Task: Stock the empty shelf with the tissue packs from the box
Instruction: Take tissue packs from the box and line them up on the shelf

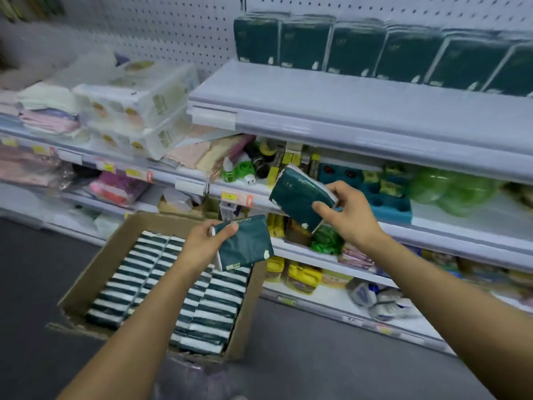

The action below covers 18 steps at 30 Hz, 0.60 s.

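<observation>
My left hand grips a dark green tissue pack just above the far right corner of the cardboard box. My right hand holds a second dark green tissue pack higher up, in front of the middle shelves. Inside the box, several rows of the same packs stand on edge. On the white top shelf, a row of several green packs stands upright against the pegboard, from the shelf's middle to the right edge.
White paper-roll bundles and folded cloths fill the left shelves. Lower shelves hold a teal tray, green plastic items and yellow packets. Grey floor lies left of the box and in front of it.
</observation>
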Tool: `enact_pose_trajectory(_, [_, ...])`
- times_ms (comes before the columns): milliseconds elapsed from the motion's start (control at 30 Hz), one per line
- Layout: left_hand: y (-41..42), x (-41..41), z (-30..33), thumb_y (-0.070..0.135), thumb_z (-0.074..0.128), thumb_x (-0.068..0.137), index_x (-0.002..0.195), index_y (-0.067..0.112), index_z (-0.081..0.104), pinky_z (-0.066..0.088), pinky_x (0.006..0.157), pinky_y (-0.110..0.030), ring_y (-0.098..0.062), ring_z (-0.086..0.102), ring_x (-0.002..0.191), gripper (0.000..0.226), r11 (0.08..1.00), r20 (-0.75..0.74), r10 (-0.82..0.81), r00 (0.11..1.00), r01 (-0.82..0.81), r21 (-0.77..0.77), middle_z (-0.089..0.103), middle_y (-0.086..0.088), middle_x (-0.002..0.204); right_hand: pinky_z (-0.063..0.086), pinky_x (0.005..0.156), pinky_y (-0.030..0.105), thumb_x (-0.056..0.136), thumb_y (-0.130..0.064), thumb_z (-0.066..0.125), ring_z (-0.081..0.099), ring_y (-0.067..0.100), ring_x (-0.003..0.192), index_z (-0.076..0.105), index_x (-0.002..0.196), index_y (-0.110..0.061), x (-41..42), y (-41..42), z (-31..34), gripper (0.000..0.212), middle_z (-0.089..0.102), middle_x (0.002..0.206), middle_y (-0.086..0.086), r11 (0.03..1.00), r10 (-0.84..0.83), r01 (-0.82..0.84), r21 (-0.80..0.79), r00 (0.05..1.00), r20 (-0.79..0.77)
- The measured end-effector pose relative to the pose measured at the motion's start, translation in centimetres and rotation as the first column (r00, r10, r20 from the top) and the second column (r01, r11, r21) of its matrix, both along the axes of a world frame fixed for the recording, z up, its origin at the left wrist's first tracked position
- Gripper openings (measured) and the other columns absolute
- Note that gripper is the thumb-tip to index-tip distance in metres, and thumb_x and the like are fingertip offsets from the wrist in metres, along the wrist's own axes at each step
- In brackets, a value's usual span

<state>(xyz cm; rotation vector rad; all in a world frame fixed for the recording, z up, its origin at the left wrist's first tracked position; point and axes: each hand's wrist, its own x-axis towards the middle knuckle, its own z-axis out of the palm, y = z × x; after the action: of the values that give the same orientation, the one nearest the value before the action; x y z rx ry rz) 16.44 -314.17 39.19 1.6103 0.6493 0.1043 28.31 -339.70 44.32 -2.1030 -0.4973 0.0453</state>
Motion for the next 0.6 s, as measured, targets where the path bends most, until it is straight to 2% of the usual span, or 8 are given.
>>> enact_pose_trajectory(67, [-3.3, 1.3, 2.0, 0.028, 0.074, 0.086, 0.102, 0.005, 0.065, 0.056, 0.066, -0.028, -0.022, 0.069, 0.083, 0.03, 0.999, 0.045, -0.035, 0.998, 0.033, 0.035, 0.072, -0.015, 0.101, 0.039, 0.059, 0.008, 0.087, -0.02, 0.07, 0.056, 0.005, 0.076, 0.06, 0.096, -0.02, 0.2, -4.2, 1.9, 0.014, 0.064, 0.091, -0.004, 1.0, -0.019, 0.019, 0.02, 0.999, 0.04])
enact_pose_trajectory(133, [-7.0, 2.7, 4.0, 0.029, 0.073, 0.086, 0.1, 0.006, 0.066, 0.057, 0.069, -0.034, -0.022, 0.069, 0.083, 0.027, 0.996, 0.092, -0.071, 0.993, 0.065, 0.066, 0.072, -0.013, 0.1, 0.04, 0.06, 0.011, 0.086, -0.018, 0.071, 0.056, 0.008, 0.074, 0.062, 0.096, -0.019, 0.4, -8.3, 3.6, 0.013, 0.066, 0.091, -0.003, 0.999, -0.044, 0.042, 0.034, 0.997, 0.07])
enact_pose_trajectory(200, [-10.8, 4.1, 5.9, 0.032, 0.074, 0.085, 0.098, 0.009, 0.067, 0.057, 0.077, -0.041, -0.024, 0.071, 0.088, 0.028, 0.989, 0.117, -0.118, 0.986, 0.106, 0.099, 0.073, -0.011, 0.099, 0.049, 0.066, 0.026, 0.085, -0.017, 0.071, 0.059, 0.018, 0.075, 0.064, 0.097, -0.015, 0.7, -12.5, 5.1, 0.014, 0.068, 0.092, 0.001, 0.997, -0.07, 0.066, 0.048, 0.992, 0.1])
enact_pose_trajectory(233, [-12.7, 4.8, 6.7, 0.034, 0.075, 0.084, 0.097, 0.012, 0.068, 0.058, 0.078, -0.042, -0.024, 0.071, 0.088, 0.027, 0.986, 0.129, -0.14, 0.982, 0.126, 0.108, 0.073, -0.01, 0.098, 0.053, 0.068, 0.037, 0.084, -0.018, 0.072, 0.061, 0.022, 0.077, 0.065, 0.097, -0.014, 0.8, -14.6, 5.9, 0.015, 0.068, 0.091, 0.003, 0.995, -0.091, 0.085, 0.05, 0.989, 0.118])
enact_pose_trajectory(300, [-16.5, 6.1, 8.4, 0.036, 0.075, 0.083, 0.096, 0.014, 0.067, 0.059, 0.077, -0.04, -0.023, 0.071, 0.089, 0.026, 0.98, 0.163, -0.178, 0.97, 0.159, 0.122, 0.073, -0.007, 0.098, 0.054, 0.069, 0.048, 0.083, -0.022, 0.072, 0.061, 0.029, 0.075, 0.064, 0.095, -0.014, 1.0, -18.7, 7.3, 0.017, 0.068, 0.089, 0.006, 0.991, -0.125, 0.117, 0.058, 0.981, 0.149])
enact_pose_trajectory(467, [-25.6, 8.6, 11.9, 0.035, 0.074, 0.085, 0.097, 0.013, 0.067, 0.054, 0.064, -0.027, -0.017, 0.069, 0.083, 0.026, 0.962, 0.253, -0.253, 0.934, 0.216, 0.165, 0.072, -0.006, 0.096, 0.054, 0.067, 0.053, 0.083, -0.028, 0.071, 0.062, 0.032, 0.071, 0.062, 0.09, -0.019, 1.2, -28.1, 10.1, 0.015, 0.066, 0.084, 0.007, 0.979, -0.199, 0.184, 0.092, 0.961, 0.194])
enact_pose_trajectory(533, [-28.9, 9.5, 12.8, 0.038, 0.075, 0.084, 0.096, 0.014, 0.068, 0.055, 0.074, -0.035, -0.021, 0.07, 0.088, 0.028, 0.958, 0.272, -0.276, 0.922, 0.242, 0.153, 0.073, -0.008, 0.098, 0.054, 0.067, 0.054, 0.083, -0.028, 0.071, 0.062, 0.034, 0.073, 0.061, 0.09, -0.021, 1.3, -31.5, 11.1, 0.014, 0.066, 0.084, 0.008, 0.97, -0.236, 0.219, 0.108, 0.953, 0.191])
enact_pose_trajectory(600, [-31.7, 10.4, 13.8, 0.041, 0.075, 0.083, 0.094, 0.016, 0.068, 0.056, 0.074, -0.038, -0.023, 0.071, 0.089, 0.028, 0.953, 0.287, -0.298, 0.91, 0.269, 0.139, 0.074, -0.008, 0.097, 0.055, 0.066, 0.053, 0.085, -0.023, 0.071, 0.063, 0.034, 0.077, 0.061, 0.09, -0.021, 1.5, -34.6, 12.1, 0.011, 0.065, 0.084, 0.007, 0.956, -0.285, 0.265, 0.124, 0.939, 0.194])
